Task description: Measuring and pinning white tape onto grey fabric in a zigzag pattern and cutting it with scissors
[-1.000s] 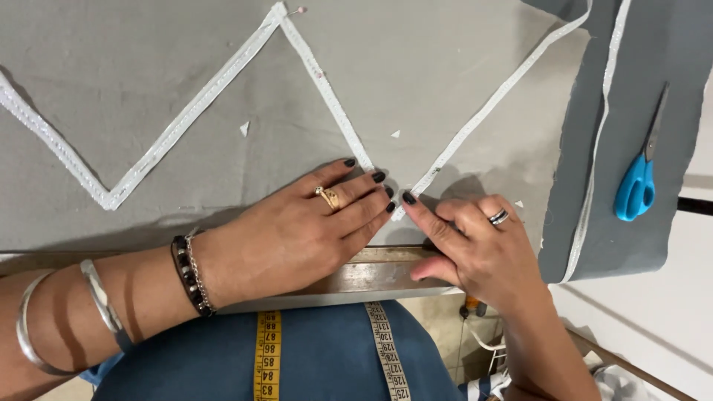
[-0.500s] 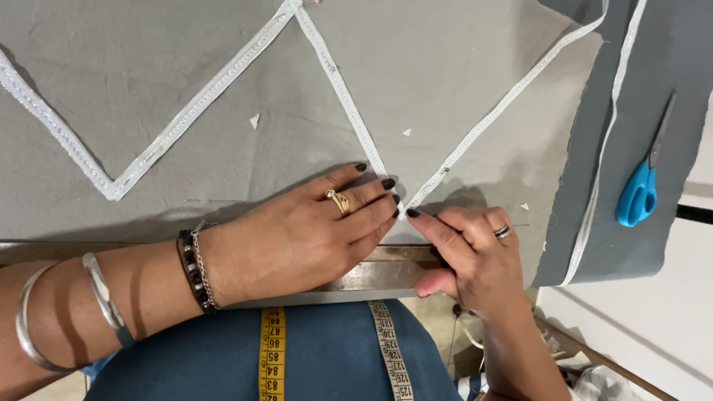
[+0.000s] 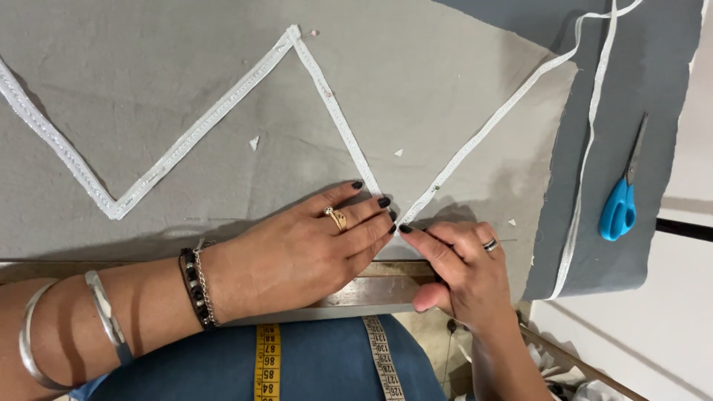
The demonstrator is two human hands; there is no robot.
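Your left hand (image 3: 312, 249) lay flat, pinning the white trim (image 3: 338, 119); your right hand (image 3: 460, 263) pinched its fold at three o'clock—best kept taut there.

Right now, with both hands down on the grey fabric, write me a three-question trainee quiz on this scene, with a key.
1. True or false: the blue-handled scissors lie under the left hand.
2. Which shape does the white trim make on the grey fabric? A) a circle B) a zigzag C) a straight line
3. Fill in: the fingertips of the left hand and the right hand meet at a lower ___ of the trim.

Key:
1. False; the scissors lie apart, on the darker grey cloth at the right.
2. B
3. point (corner)
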